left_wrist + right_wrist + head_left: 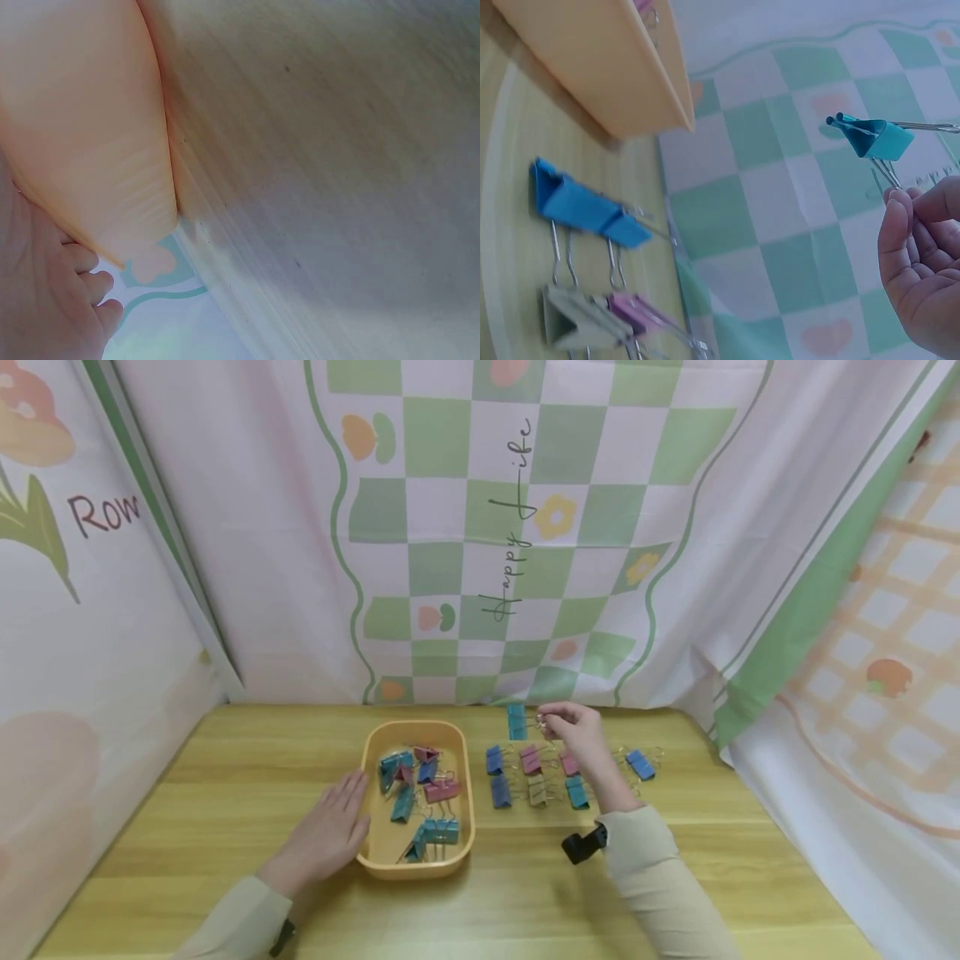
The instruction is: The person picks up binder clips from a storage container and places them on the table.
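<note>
My right hand (577, 735) pinches a wire handle of a teal binder clip (517, 722), held above the back of the table. In the right wrist view the teal clip (881, 139) hangs off the fingertips of that hand (930, 255). Two rows of clips lie below it, among them a blue clip (495, 760), a pink clip (532, 759) and a yellowish clip (537, 791). My left hand (326, 835) rests with extended fingers against the left side of a yellow tray (365, 860), which holds several teal, pink and blue clips.
The wooden table (225, 810) meets a checkered curtain (495, 527) at its back edge. More curtains hang at both sides. A blue clip (641, 764) lies at the right end of the back row, past my right forearm.
</note>
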`<state>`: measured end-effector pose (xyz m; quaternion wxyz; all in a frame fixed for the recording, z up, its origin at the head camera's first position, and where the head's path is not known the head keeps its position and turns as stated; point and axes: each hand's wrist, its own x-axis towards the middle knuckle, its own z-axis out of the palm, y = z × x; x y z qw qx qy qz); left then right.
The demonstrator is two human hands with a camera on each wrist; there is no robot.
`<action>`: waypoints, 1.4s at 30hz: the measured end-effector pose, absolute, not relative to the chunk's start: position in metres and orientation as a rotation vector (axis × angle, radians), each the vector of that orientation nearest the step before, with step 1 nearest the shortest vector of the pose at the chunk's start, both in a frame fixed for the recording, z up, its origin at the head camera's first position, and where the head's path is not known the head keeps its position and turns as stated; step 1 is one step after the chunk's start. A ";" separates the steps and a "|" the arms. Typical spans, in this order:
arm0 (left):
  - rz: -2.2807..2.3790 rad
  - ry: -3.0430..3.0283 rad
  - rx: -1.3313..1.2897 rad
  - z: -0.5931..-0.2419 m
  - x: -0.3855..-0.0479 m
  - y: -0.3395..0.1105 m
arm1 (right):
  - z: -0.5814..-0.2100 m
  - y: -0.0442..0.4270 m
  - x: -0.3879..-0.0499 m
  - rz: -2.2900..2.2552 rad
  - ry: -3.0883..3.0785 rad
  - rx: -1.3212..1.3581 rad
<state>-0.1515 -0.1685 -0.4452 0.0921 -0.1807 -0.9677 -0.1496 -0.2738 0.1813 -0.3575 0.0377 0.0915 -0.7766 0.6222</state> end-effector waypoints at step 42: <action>-0.441 -2.892 -0.517 -0.448 -0.152 -0.169 | -0.400 0.347 -0.285 2.088 -2.157 -0.181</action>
